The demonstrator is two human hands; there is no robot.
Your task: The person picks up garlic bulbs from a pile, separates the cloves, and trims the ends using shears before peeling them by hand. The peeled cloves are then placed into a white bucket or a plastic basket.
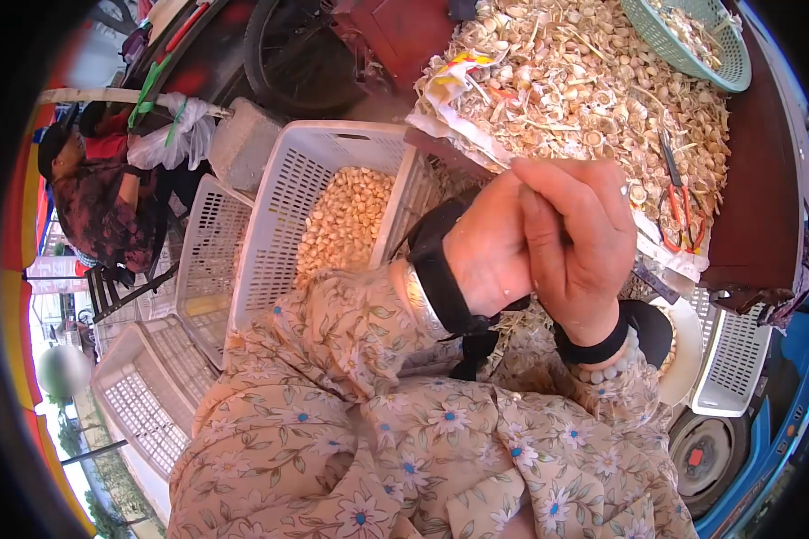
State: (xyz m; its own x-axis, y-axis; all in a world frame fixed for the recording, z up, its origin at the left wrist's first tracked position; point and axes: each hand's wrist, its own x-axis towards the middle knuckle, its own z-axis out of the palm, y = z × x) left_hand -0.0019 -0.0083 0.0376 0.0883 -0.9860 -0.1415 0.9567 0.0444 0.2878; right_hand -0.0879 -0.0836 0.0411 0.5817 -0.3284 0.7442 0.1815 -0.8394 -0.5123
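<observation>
My left hand (487,247) and my right hand (589,238) are closed and pressed together in front of the garlic heap. The fingers overlap, and whatever lies between them is hidden. Loose unpeeled garlic cloves (593,99) with papery skins cover the work surface beyond my hands. To the right of my right hand, a pair of scissors (679,202) with orange handles rests on the heap's edge. Peeled garlic cloves (346,220) lie inside a white plastic crate (265,211), left of my left hand. Black bands circle both wrists.
A green basket (692,58) holding garlic stands at the heap's far right. More white crates (148,386) are at the left, and another crate (733,364) is at the right by a blue vehicle (795,386). A person (108,202) sits at the far left.
</observation>
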